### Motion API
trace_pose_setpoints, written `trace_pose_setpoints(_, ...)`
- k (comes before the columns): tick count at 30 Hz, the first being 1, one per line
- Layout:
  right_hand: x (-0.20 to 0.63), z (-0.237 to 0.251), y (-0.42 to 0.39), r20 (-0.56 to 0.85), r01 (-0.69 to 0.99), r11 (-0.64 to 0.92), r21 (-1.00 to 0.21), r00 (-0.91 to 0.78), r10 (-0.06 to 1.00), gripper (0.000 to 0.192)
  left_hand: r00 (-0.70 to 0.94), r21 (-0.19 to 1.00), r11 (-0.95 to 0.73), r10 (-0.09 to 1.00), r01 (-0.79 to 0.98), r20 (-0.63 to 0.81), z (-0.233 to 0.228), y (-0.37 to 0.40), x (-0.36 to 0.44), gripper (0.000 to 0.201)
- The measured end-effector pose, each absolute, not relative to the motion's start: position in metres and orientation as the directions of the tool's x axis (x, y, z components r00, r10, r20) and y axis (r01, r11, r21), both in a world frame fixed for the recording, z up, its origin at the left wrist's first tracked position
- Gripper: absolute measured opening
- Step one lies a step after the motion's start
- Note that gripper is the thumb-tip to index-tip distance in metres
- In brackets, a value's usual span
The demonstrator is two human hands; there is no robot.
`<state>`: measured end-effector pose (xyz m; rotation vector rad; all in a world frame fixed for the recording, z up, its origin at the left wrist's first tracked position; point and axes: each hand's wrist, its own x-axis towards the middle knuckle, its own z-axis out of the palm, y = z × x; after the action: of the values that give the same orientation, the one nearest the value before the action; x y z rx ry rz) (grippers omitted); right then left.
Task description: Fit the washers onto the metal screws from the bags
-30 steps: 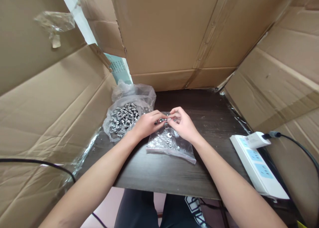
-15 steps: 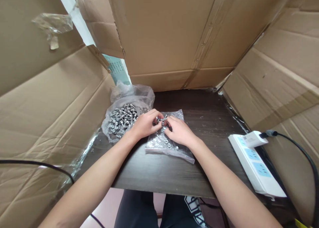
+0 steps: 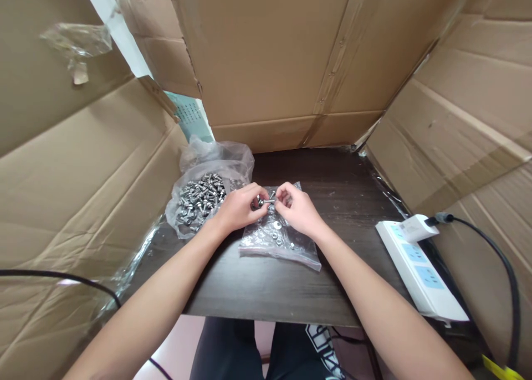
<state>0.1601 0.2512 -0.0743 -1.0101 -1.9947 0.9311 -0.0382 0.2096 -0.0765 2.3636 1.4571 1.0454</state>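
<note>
A small metal bolt lies sideways between my two hands, above a clear zip bag. My left hand has its thumb and fingers closed round the bolt's left end. At the bolt's right end, the fingertips of my right hand are pinched together; whether a small part is between them I cannot make out. A washer and several nuts rest on the zip bag, with more small metal parts partly hidden by the fingers.
Left of my hands stands an open plastic bag full of bolts. A white power strip with a plugged-in adapter lies at the right. Cardboard walls enclose the dark table on three sides.
My right hand has drawn up, its fingers now pinched at the bolt's end. The bolt shows more plainly between the hands. The whole view has shifted slightly.
</note>
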Motion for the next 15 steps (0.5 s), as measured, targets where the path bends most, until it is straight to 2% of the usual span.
trace_pose_setpoints(4, 0.1584, -0.0729, 0.2505, 0.228, 0.213, 0.339, -0.916, -0.42, 0.879, 0.015, 0.271, 0.454, -0.499, 0.835, 0.738, 0.478, -0.0771, 0.21, -0.0394, 0.01)
trace_pose_setpoints(10, 0.1577, -0.0758, 0.2511, 0.159, 0.149, 0.248, -0.957, -0.446, 0.881, 0.021, 0.259, 0.434, -0.468, 0.85, 0.77, 0.459, -0.0763, 0.2086, -0.039, 0.011)
trace_pose_setpoints(12, 0.1573, -0.0761, 0.2507, 0.185, 0.151, 0.278, -0.949, -0.447, 0.875, 0.019, 0.243, 0.436, -0.451, 0.858, 0.779, 0.454, -0.0756, 0.2082, -0.0382, 0.011)
trace_pose_setpoints(15, 0.1572, -0.0742, 0.2486, 0.301, 0.211, 0.418, -0.884, -0.427, 0.853, 0.017, 0.224, 0.431, -0.429, 0.866, 0.794, 0.448, -0.0743, 0.2079, -0.0372, 0.011)
